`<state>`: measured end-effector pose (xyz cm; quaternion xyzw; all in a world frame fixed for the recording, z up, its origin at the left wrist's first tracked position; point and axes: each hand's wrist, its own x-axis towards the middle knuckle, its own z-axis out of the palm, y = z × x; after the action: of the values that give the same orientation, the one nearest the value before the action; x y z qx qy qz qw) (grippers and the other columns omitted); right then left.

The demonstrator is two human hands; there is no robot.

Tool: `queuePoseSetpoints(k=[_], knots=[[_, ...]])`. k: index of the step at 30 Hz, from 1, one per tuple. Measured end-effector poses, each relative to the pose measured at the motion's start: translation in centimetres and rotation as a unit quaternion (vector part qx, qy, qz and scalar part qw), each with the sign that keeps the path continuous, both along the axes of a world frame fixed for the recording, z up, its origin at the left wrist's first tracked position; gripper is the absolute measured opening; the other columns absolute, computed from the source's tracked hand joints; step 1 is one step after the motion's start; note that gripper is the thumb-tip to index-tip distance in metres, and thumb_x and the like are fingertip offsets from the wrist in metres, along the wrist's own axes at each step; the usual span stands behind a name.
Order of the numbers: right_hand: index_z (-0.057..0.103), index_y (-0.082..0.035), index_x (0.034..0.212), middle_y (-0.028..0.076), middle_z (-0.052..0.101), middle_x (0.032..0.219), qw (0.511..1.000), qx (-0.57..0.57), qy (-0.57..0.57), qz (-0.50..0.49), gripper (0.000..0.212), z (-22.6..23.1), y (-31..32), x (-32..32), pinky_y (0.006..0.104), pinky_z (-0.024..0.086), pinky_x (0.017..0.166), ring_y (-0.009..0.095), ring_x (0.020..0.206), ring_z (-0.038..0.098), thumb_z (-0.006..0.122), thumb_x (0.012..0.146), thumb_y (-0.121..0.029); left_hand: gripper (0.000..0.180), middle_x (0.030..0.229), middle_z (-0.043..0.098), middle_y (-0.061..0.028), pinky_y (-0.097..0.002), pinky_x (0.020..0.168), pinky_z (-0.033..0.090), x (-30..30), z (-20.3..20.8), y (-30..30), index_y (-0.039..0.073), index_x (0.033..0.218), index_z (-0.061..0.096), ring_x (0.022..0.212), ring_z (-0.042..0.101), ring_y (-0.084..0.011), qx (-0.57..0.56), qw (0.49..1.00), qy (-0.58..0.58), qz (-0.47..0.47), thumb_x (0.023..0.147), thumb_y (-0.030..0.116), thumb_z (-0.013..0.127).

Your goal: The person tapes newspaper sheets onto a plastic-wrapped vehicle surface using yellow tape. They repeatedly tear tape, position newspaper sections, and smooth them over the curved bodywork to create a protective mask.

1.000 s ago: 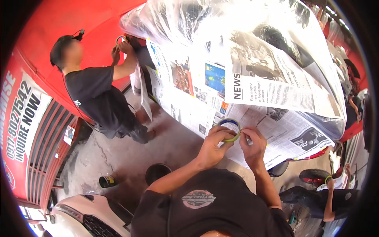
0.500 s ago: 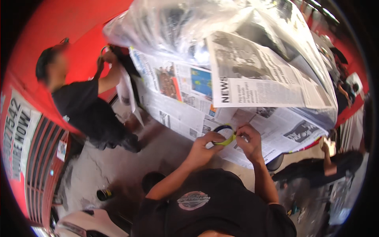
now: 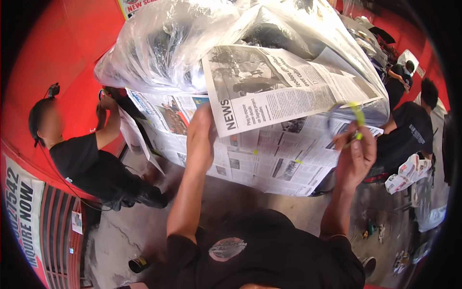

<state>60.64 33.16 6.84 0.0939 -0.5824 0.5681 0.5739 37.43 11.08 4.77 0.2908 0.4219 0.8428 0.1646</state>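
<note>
My right hand (image 3: 357, 149) grips a roll of yellow-green masking tape (image 3: 358, 114), raised by the right end of a newspaper-covered object. The roll is smeared by motion. My left hand (image 3: 199, 135) is at the lower left corner of a loose newspaper sheet (image 3: 274, 89). I see that hand edge-on, and its fingers are blurred and partly hidden, so whether it pinches the paper is unclear. Below the loose sheet, more newspaper (image 3: 250, 166) covers the side of the object, with small yellow-green tape pieces (image 3: 298, 162) on it. Clear plastic sheeting (image 3: 159, 48) drapes over the top.
At the left, a co-worker (image 3: 91, 149) in black stands by a hanging newspaper sheet (image 3: 134, 137), hands raised. Another person (image 3: 409, 127) bends close to my right, near folded newspaper (image 3: 408, 173). A dark can (image 3: 139, 264) lies on the concrete floor. A red wall (image 3: 67, 48) stands behind.
Both hands were together at the tape roll. Now my left hand has moved up and left to the loose sheet, while my right carries the roll up and right.
</note>
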Motion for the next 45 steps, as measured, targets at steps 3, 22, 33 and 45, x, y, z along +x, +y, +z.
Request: queuePoseSetpoints(k=[3, 22, 33, 45], knots=[[0.065, -0.003, 0.128, 0.022, 0.059, 0.124, 0.890, 0.326, -0.137, -0.289, 0.042, 3.2, -1.9, -0.6, 0.0399, 0.054, 0.085, 0.027, 0.092, 0.062, 0.069, 0.087, -0.004, 0.022, 0.088, 0.072, -0.0035, -0.0241, 0.070, 0.052, 0.3, 1.9, 2.4, -0.003, 0.108, 0.069, 0.077, 0.063, -0.0050, 0.027, 0.998, -0.012, 0.061, 0.105, 0.015, 0.057], [0.066, -0.001, 0.118, 0.016, 0.063, 0.086, 0.681, 0.576, -0.376, 0.249, 0.045, -2.5, -14.1, -2.3, 0.0447, 0.054, 0.075, 0.035, 0.084, 0.065, 0.074, 0.074, -0.008, 0.052, 0.142, 0.051, -0.0140, -0.0387, 0.100, 0.052, 1.4, -24.7, -14.8, 0.007, 0.148, 0.043, 0.124, 0.056, -0.0263, -0.085, 0.955, -0.047, 0.281, 0.099, 0.009, 0.060], [0.067, 0.006, 0.099, 0.022, 0.063, 0.077, 0.656, 0.350, -0.445, 0.500, 0.025, -5.1, -21.4, -7.8, 0.0392, 0.048, 0.063, 0.032, 0.069, 0.065, 0.061, 0.098, -0.018, 0.046, 0.128, 0.063, -0.0157, -0.0466, 0.100, 0.052, 14.5, -29.5, -27.4, 0.000, 0.137, 0.051, 0.114, 0.064, -0.0295, 0.186, 0.910, -0.286, 0.237, 0.103, 0.029, 0.055], [0.067, 0.003, 0.126, 0.007, 0.074, 0.108, 0.510, 0.168, -0.547, 0.643, 0.036, -10.7, -31.7, -18.1, 0.0285, 0.050, 0.086, 0.010, 0.097, 0.062, 0.061, 0.098, -0.018, 0.057, 0.139, 0.059, -0.0160, -0.0428, 0.098, 0.055, 11.5, -28.8, -38.5, 0.001, 0.147, 0.046, 0.122, 0.062, -0.0290, 0.186, 0.871, -0.258, 0.374, 0.103, 0.034, 0.059]])
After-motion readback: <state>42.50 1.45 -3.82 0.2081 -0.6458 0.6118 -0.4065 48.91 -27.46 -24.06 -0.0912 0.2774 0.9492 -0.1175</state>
